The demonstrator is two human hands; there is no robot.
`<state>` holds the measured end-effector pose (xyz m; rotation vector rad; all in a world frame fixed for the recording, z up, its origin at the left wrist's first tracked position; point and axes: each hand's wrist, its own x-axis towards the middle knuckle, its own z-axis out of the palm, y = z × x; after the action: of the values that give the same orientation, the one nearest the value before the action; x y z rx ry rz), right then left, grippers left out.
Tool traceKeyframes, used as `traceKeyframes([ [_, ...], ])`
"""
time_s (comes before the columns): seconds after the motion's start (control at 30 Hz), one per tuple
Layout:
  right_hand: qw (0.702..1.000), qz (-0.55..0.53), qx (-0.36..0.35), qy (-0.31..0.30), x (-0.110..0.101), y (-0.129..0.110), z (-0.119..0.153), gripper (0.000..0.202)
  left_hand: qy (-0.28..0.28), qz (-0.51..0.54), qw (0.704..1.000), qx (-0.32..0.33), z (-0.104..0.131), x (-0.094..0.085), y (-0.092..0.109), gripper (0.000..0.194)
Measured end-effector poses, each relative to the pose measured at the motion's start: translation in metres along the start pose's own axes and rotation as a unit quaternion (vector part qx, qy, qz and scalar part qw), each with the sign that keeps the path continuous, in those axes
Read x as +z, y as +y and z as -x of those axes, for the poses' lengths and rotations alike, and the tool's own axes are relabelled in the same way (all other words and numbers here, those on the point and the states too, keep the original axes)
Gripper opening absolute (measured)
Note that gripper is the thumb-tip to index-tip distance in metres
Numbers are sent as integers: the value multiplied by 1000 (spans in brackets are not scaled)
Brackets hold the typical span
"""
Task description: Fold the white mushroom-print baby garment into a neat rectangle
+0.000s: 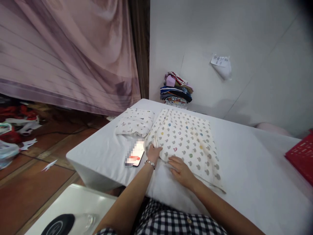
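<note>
A white cloth [186, 137] printed with grey and a few coloured mushroom shapes lies spread on the white-covered table in front of me. My left hand [154, 154], with a bracelet at its wrist, pinches the cloth's near left corner, where a fold stands up. On the near edge of the same cloth rests my right hand [180, 170], its fingers stretched out and slightly apart. Left of the spread cloth sits a folded white cloth [135, 122] with small dark prints. A lit phone [137, 153] lies just beside my left hand, its screen partly blurred.
Against the wall stands a stack of folded clothes [176, 89]. A red basket [300, 156] is at the right table edge. At lower left, a white surface [80, 199] holds a round black object [58, 225]. Bags and scraps lie on the tiled floor [29, 195].
</note>
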<state>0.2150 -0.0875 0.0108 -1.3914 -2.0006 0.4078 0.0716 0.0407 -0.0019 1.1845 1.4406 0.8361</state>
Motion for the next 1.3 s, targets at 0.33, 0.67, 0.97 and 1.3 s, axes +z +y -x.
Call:
traceKeyframes([
  [0.33, 976, 119, 128, 131, -54, 53, 104, 30, 28, -169, 984, 49, 7, -10, 10, 9],
  [0.67, 968, 174, 114, 139, -61, 69, 141, 30, 62, -292, 954, 39, 4, -15, 21, 36],
  [0.97, 966, 186, 101, 149, -65, 68, 148, 29, 151, -353, 920, 79, 6, -52, 46, 32],
  [1.3, 970, 194, 81, 119, -64, 73, 151, 29, 134, -386, 911, 57, 4, -64, 28, 29],
])
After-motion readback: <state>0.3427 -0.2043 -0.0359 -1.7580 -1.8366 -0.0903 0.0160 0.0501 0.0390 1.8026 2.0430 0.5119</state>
